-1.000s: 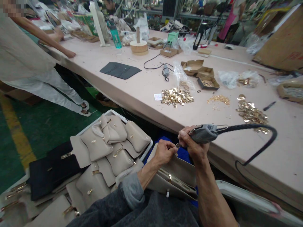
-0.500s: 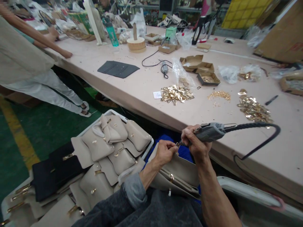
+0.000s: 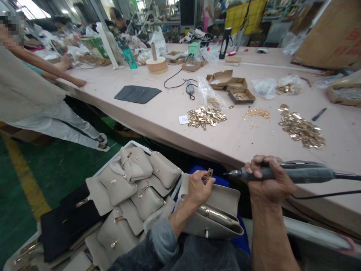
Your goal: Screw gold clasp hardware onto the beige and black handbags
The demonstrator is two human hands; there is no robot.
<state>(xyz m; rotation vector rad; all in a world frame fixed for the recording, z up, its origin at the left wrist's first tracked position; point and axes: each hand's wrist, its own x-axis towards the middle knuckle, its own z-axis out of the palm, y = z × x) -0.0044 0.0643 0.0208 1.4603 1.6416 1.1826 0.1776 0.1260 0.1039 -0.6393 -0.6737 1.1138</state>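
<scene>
My left hand (image 3: 199, 188) pinches a small gold metal clasp (image 3: 209, 174) just above the flap of a beige handbag (image 3: 222, 214) lying on my lap. My right hand (image 3: 269, 180) is wrapped round a grey electric screwdriver (image 3: 293, 173), held level with its thin bit pointing left toward the clasp, a short gap between them. A black cable runs off the tool to the right. The handbag has a gold bar along its front.
A white bin (image 3: 124, 195) at my left holds several beige and black handbags. The pink table (image 3: 158, 113) ahead carries heaps of gold hardware (image 3: 205, 116), small cardboard boxes (image 3: 225, 79) and a dark leather panel (image 3: 137, 94). A person (image 3: 31, 94) leans on its far left edge.
My right hand has drawn the screwdriver away to the right and levelled it, so its bit has left the clasp. The left hand has lifted the clasp slightly. The camera has tilted up.
</scene>
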